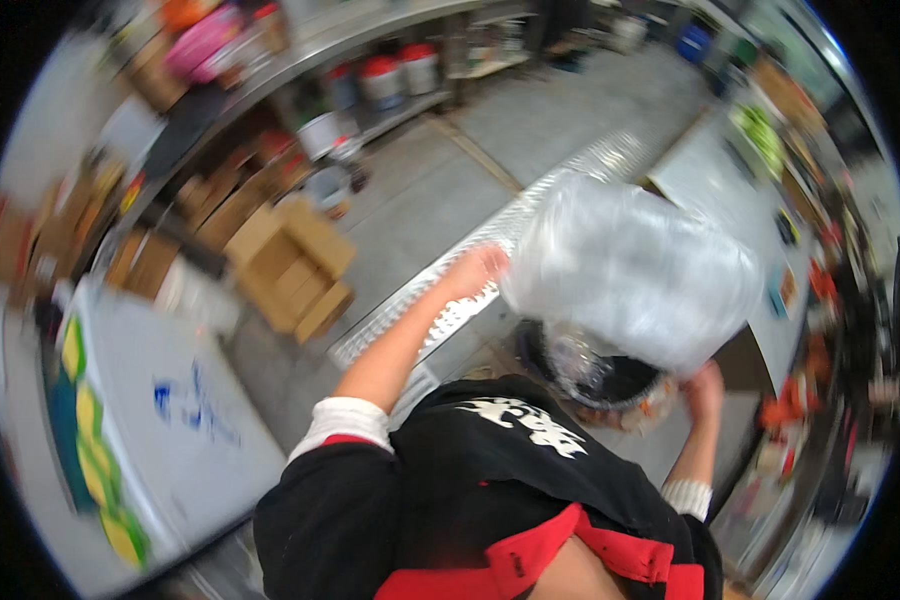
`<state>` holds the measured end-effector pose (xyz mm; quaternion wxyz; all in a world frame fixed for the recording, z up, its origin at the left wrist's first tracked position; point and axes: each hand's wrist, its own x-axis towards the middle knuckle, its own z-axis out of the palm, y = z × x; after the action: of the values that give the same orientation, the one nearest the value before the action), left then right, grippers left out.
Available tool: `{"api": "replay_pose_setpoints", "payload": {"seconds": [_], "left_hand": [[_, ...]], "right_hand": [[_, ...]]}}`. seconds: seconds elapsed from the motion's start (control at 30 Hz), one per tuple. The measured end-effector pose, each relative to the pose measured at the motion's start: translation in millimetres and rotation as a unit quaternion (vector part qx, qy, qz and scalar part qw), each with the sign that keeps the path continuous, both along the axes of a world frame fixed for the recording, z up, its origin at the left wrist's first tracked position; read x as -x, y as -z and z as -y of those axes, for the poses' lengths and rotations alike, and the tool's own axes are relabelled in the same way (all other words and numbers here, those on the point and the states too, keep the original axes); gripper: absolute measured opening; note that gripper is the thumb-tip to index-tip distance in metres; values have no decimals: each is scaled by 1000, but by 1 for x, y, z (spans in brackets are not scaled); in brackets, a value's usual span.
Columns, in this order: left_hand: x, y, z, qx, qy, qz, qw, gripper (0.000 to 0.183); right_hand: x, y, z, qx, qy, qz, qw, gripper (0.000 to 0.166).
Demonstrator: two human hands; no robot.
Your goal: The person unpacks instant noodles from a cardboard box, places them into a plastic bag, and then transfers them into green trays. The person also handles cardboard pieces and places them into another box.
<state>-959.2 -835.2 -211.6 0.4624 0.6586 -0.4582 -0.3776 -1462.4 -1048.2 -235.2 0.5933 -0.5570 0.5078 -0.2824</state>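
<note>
A large, clear plastic-wrapped bundle [634, 270], blurred by motion, is held out before my body. My left hand [478, 271] is at its left side, the fingertips near or against the plastic. At its lower right corner my right hand [703, 386] grips the plastic. What the bundle contains cannot be told. Below it a dark round bin [532, 349] with a bag-like liner stands on the floor, with crumpled clear plastic [574, 356] at its opening; the bundle hides part of the bin.
An open cardboard box [289, 274] lies on the floor at left, near a white chest [187, 420] with blue writing. A metal grate strip [450, 292] crosses the floor. A steel shelf [345, 56] holds red-lidded tubs [382, 82]. At right runs a counter [709, 176] with a tray of greens [756, 139].
</note>
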Motion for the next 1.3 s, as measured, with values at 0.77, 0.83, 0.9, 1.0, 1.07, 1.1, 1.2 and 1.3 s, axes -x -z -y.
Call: {"api": "replay_pose_setpoints", "payload": {"seconds": [0.77, 0.83, 0.9, 1.0, 1.07, 1.1, 1.2, 1.3], "left_hand": [[79, 73, -397, 83, -430, -169, 883, 11], [67, 57, -425, 64, -472, -160, 864, 11], [52, 38, -451, 84, -510, -164, 840, 10], [17, 38, -496, 111, -542, -138, 821, 9], [-6, 22, -522, 119, -546, -124, 820, 9], [-15, 5, -529, 111, -545, -99, 825, 9], [-39, -19, -539, 173, -512, -102, 835, 11], [-55, -47, -543, 151, -468, -4, 871, 12]], "right_hand": [[-387, -25, -284, -201, -483, 103, 846, 4], [-413, -4, -329, -238, -532, 69, 809, 4], [-429, 10, -380, -218, -574, 10, 789, 6], [-459, 9, -456, -225, -672, -24, 705, 24], [-481, -9, -505, -203, -722, -57, 659, 37], [-490, -13, -524, -185, -745, -75, 636, 43], [-522, 15, -553, -100, -822, -91, 554, 51], [-566, 30, -575, -64, -872, -87, 478, 35]]}}
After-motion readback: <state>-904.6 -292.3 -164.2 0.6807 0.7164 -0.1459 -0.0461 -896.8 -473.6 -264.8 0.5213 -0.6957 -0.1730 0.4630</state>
